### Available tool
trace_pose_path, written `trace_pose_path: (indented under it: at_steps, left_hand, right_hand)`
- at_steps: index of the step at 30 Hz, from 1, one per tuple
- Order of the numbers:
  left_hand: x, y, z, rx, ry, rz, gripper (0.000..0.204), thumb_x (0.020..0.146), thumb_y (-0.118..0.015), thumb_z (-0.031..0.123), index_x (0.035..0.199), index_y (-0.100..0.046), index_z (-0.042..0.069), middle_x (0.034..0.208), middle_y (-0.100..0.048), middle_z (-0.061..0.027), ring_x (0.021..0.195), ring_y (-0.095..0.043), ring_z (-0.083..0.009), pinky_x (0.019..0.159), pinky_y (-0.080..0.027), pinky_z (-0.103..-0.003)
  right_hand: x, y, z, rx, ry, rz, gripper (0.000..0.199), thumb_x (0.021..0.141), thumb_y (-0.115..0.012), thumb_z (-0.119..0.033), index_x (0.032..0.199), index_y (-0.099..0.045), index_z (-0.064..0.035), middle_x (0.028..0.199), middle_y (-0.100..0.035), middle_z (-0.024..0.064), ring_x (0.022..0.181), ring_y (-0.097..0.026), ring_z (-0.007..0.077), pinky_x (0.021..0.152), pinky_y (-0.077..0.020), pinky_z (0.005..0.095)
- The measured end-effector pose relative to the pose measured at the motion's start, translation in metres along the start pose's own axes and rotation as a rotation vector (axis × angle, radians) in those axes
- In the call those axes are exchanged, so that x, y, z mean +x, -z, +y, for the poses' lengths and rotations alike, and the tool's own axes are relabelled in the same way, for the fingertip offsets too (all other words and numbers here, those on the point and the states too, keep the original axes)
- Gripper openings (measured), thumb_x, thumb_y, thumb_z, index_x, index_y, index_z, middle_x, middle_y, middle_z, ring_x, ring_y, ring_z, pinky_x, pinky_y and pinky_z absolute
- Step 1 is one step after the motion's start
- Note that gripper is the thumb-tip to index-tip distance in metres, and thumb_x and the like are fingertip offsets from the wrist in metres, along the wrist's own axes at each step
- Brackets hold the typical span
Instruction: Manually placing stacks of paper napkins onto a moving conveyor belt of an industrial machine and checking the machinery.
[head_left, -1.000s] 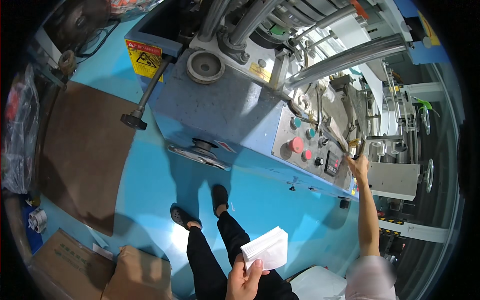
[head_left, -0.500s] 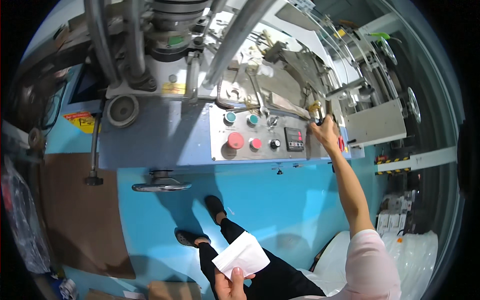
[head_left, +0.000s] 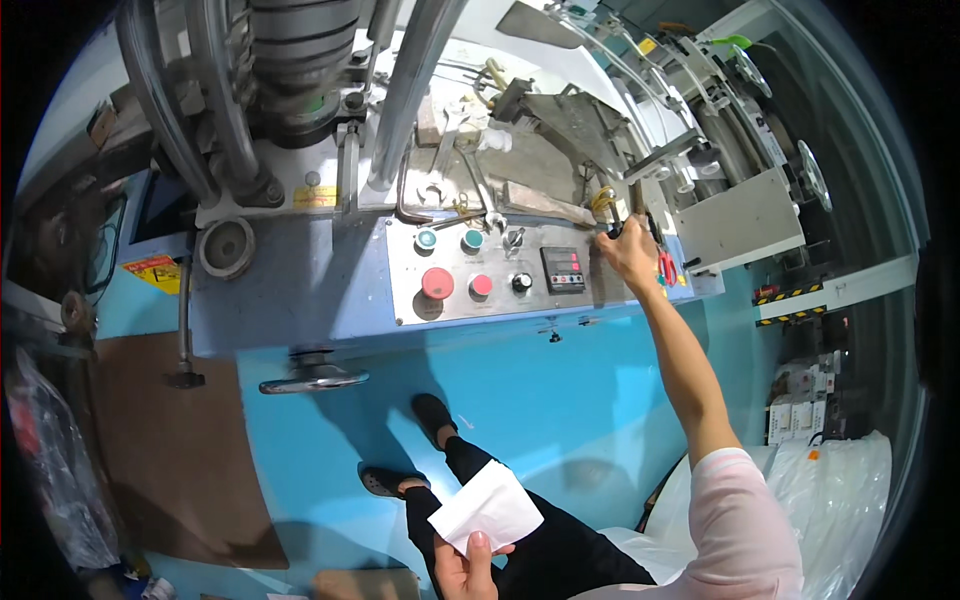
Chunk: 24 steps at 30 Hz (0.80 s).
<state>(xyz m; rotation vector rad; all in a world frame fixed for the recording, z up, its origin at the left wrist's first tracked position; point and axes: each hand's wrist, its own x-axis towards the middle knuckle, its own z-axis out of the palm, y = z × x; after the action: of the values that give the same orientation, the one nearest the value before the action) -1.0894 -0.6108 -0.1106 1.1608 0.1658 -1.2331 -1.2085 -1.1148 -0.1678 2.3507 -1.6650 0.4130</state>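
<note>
In my left hand [head_left: 467, 570], low in the view, is a folded white sheet [head_left: 490, 508], paper or thin cloth, pinched with the thumb on top. My right arm reaches forward to the right end of the machine. There my right hand [head_left: 630, 258] has its fingers curled round something dark that it mostly covers. Beside the fingers lies a yellow coiled piece [head_left: 603, 199]. Just right of the wrist are red-handled tools [head_left: 667, 267]. Left of this hand sits the control panel [head_left: 607, 285] with red and green buttons, a black knob and a small display [head_left: 562, 269].
Wrenches [head_left: 480, 185] and other metal tools lie on the machine top behind the panel. Thick steel columns [head_left: 415, 95] rise at the left. A handwheel [head_left: 314, 378] juts from the front. Clear plastic-wrapped rolls [head_left: 830, 500] stand at the lower right.
The machine appears shifted a little left in the picture as the view turns. My right hand stays at the same spot on the machine, and my left still holds the white sheet.
</note>
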Motion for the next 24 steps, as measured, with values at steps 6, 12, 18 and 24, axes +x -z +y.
trace_pose_path:
  at_steps: [6, 12, 18, 24]
  left_hand:
    - [-0.017, -0.002, 0.007, -0.021, -0.073, -0.111, 0.033, 0.100, -0.053, 0.014, 0.128, -0.047, -0.002, 0.114, -0.060, -0.0104, 0.096, -0.061, -0.0182, 0.076, -0.053, -0.031]
    - [-0.052, 0.006, 0.063, 0.154, -0.198, 0.002, 0.039, 0.099, -0.052, 0.008, 0.135, -0.041, -0.001, 0.119, -0.059, -0.0118, 0.097, -0.063, -0.0202, 0.075, -0.056, -0.032]
    - [-0.076, 0.021, 0.095, 0.397, -0.525, -0.005, 0.043, 0.098, -0.055, 0.021, 0.134, -0.041, 0.001, 0.124, -0.056, -0.0104, 0.102, -0.062, -0.0192, 0.076, -0.053, -0.031]
    - [-0.110, 0.051, 0.122, 0.430, -0.449, 0.061, 0.037, 0.100, -0.054, 0.025, 0.125, -0.047, -0.001, 0.116, -0.059, -0.0109, 0.099, -0.060, -0.0185, 0.079, -0.050, -0.031]
  right_hand:
    - [-0.021, -0.009, 0.008, 0.228, -0.147, -0.114, 0.070, 0.077, -0.072, -0.027, 0.129, -0.035, 0.0007, 0.125, -0.044, 0.0318, 0.114, -0.048, 0.0486, 0.091, -0.0440, 0.0551]
    - [-0.142, 0.159, -0.122, 0.975, 0.060, -0.527, 0.033, 0.095, -0.060, -0.033, 0.105, -0.065, -0.0017, 0.095, -0.065, 0.0154, 0.083, -0.063, 0.0278, 0.075, -0.0510, 0.0375]
    - [-0.161, 0.400, -0.200, 2.001, 1.283, -0.872, 0.040, 0.095, -0.058, -0.035, 0.109, -0.060, 0.0028, 0.098, -0.060, 0.0131, 0.086, -0.060, 0.0290, 0.079, -0.0486, 0.0373]
    - [-0.155, 0.474, -0.228, 2.055, 1.578, -0.618, 0.041, 0.097, -0.055, -0.035, 0.096, -0.066, 0.0043, 0.079, -0.060, 0.0118, 0.068, -0.057, 0.0299, 0.062, -0.0436, 0.0375]
